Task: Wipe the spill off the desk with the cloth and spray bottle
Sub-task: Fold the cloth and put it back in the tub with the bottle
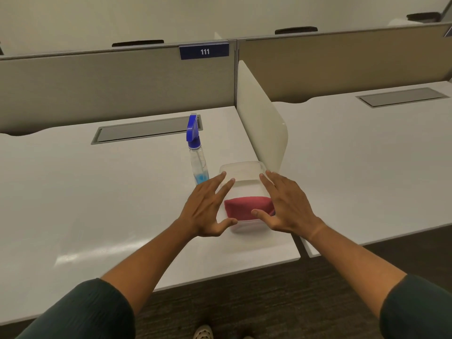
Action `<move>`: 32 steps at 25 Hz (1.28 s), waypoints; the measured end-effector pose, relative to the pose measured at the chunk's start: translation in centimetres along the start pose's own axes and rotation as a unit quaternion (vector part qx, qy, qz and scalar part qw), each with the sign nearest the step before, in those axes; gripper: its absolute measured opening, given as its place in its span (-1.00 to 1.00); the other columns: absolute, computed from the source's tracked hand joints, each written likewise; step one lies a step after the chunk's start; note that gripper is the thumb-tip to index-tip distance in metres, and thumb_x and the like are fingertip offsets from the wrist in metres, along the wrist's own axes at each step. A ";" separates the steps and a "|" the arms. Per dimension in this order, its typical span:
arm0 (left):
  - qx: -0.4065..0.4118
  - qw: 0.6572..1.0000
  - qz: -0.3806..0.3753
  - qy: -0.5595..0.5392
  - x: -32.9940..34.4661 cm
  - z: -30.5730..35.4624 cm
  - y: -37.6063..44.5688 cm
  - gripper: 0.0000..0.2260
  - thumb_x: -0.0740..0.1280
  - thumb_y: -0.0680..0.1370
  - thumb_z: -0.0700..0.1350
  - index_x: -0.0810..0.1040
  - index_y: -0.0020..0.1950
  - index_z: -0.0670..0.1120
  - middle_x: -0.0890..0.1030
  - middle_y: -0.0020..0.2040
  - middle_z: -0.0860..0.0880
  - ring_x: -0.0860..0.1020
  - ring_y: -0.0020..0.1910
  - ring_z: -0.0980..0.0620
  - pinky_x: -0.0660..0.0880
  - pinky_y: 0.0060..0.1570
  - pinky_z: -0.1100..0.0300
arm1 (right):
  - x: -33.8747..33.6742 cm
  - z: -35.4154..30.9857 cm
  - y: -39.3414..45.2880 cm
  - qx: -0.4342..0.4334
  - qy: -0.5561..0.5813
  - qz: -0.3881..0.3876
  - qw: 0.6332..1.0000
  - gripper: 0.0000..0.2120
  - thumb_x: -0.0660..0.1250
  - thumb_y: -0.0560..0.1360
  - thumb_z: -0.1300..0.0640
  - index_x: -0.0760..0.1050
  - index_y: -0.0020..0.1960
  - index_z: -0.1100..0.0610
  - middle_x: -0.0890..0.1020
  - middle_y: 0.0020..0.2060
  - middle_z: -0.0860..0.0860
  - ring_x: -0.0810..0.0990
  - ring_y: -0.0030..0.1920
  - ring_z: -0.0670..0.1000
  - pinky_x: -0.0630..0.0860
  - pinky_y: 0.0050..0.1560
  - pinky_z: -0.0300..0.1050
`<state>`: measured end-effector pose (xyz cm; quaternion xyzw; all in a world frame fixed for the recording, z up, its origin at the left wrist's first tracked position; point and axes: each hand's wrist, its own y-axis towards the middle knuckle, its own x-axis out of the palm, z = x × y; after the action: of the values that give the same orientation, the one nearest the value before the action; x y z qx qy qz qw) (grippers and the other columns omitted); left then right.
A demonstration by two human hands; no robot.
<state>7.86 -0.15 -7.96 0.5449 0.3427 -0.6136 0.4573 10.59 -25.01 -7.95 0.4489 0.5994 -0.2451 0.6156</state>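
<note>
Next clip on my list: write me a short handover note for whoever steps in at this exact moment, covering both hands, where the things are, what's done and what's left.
Left hand: open, fingers spread, at the left side of the clear container; firm contact unclear.
Right hand: open, at the container's right side, same.
Cloth: red, folded, inside the container near its front end.
Spray bottle: upright on the desk, just left of the container, a little blue liquid at the bottom.
Done: nothing visible; cloth not yet out, bottle untouched.
Left: take out the cloth, spray, wipe. No spill is clearly visible, only a glare patch near the front edge.
</note>
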 end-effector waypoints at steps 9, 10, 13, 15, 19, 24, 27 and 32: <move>-0.050 0.994 0.047 -0.089 -0.7 -1.0 -2.6 -0.26 0.30 0.41 0.29 0.24 0.51 0.02 0.28 0.53 -0.08 0.28 0.48 -0.13 0.30 0.41 -0.06 | 0.9 -3.8 1.0 0.017 0.075 0.033 0.997 -0.17 0.32 0.40 -0.29 0.30 0.48 0.20 0.45 0.40 0.16 0.47 0.35 0.23 0.41 0.32 0.11; -0.059 0.990 0.064 -0.112 -0.8 -1.3 -2.9 -0.31 0.34 0.41 0.25 0.31 0.47 -0.01 0.36 0.47 -0.08 0.35 0.42 -0.11 0.36 0.37 -0.01 | 1.0 -4.2 1.2 0.017 0.083 0.046 0.995 -0.19 0.35 0.38 -0.26 0.33 0.46 0.21 0.50 0.36 0.16 0.52 0.30 0.23 0.46 0.26 0.09; -0.105 0.972 0.109 -0.182 -1.2 -2.7 -3.4 -0.46 0.46 0.42 0.09 0.44 0.33 -0.07 0.50 0.27 -0.06 0.50 0.18 -0.02 0.49 0.20 0.18 | 1.3 -5.5 2.2 0.021 0.111 0.064 0.992 -0.23 0.45 0.37 -0.19 0.36 0.43 0.20 0.54 0.32 0.14 0.56 0.24 0.19 0.49 0.19 -0.02; -0.131 0.957 0.129 -0.223 -1.7 -4.1 -3.3 -0.53 0.51 0.41 -0.02 0.49 0.26 -0.09 0.55 0.18 -0.06 0.55 0.06 0.02 0.55 0.07 0.25 | 1.7 -6.5 3.1 0.035 0.135 0.061 0.988 -0.25 0.46 0.39 -0.17 0.36 0.44 0.19 0.53 0.33 0.12 0.54 0.27 0.16 0.43 0.23 -0.09; -0.174 0.931 0.149 -0.283 -2.6 -7.5 -2.3 -0.61 0.53 0.40 -0.14 0.53 0.18 -0.11 0.59 0.09 -0.05 0.58 -0.04 0.05 0.50 -0.12 0.43 | 2.7 -8.8 4.6 0.073 0.163 0.072 0.981 -0.29 0.43 0.42 -0.19 0.40 0.41 0.20 0.56 0.30 0.14 0.55 0.25 0.13 0.41 0.22 -0.12; -0.177 0.925 0.096 -0.322 -3.1 -11.9 -0.4 -0.61 0.51 0.41 -0.18 0.54 0.20 -0.11 0.61 0.10 -0.06 0.58 -0.03 0.05 0.49 -0.12 0.41 | 4.3 -11.9 6.8 0.138 0.165 0.066 0.974 -0.31 0.38 0.46 -0.22 0.38 0.44 0.16 0.54 0.33 0.11 0.53 0.28 0.10 0.42 0.22 -0.14; -0.149 0.930 0.058 -0.331 -3.3 -14.0 1.0 -0.57 0.50 0.40 -0.21 0.53 0.24 -0.12 0.62 0.13 -0.11 0.58 0.02 0.03 0.54 -0.03 0.30 | 5.3 -13.7 8.0 0.183 0.179 0.060 0.965 -0.32 0.36 0.47 -0.23 0.36 0.45 0.13 0.53 0.34 0.09 0.52 0.30 0.09 0.45 0.24 -0.11; -0.099 0.934 -0.001 -0.344 -3.1 -16.1 3.9 -0.53 0.51 0.41 -0.25 0.50 0.29 -0.14 0.60 0.18 -0.13 0.58 0.09 -0.02 0.56 0.10 0.14 | 6.4 -16.1 9.6 0.285 0.213 0.073 0.932 -0.35 0.41 0.43 -0.21 0.42 0.40 0.11 0.58 0.27 0.06 0.59 0.19 0.05 0.54 0.16 -0.09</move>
<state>17.18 13.91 -7.40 0.2515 0.2241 -0.7271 0.5983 11.35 -5.27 -9.65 0.6900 0.5871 -0.2585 0.3354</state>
